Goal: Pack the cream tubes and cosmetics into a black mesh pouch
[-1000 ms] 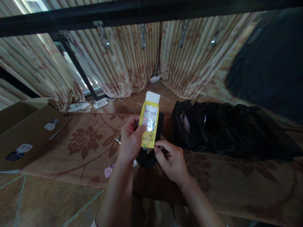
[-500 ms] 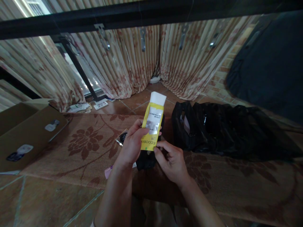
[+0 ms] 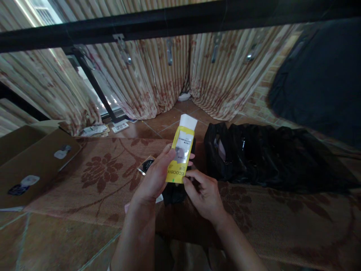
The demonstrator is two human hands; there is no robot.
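Note:
My left hand (image 3: 158,170) is wrapped round a flat yellow packet (image 3: 177,165), with the thumb on its face and fingertips showing past the right edge. The packet has a printed white label and dark lettering near its lower end. From its top end sticks a white piece (image 3: 188,121). My right hand (image 3: 203,192) pinches the packet's lower right corner between thumb and index finger. Under both hands lies a black cloth-like item (image 3: 174,194), partly hidden. Beside my left hand is a small clear packet with a black round centre (image 3: 146,165). A pink object (image 3: 126,207) peeks out behind my left forearm.
Several black bags (image 3: 254,154) stand in a row on the patterned brown cloth (image 3: 104,188) at right. An open cardboard box (image 3: 36,162) is at left. Papers (image 3: 94,130) lie near the curtains (image 3: 158,82). A dark bar with metal hooks (image 3: 169,20) crosses the top.
The packet and my left hand have dipped slightly, and the left thumb has slid a little up the packet. My right hand keeps its pinch at the corner.

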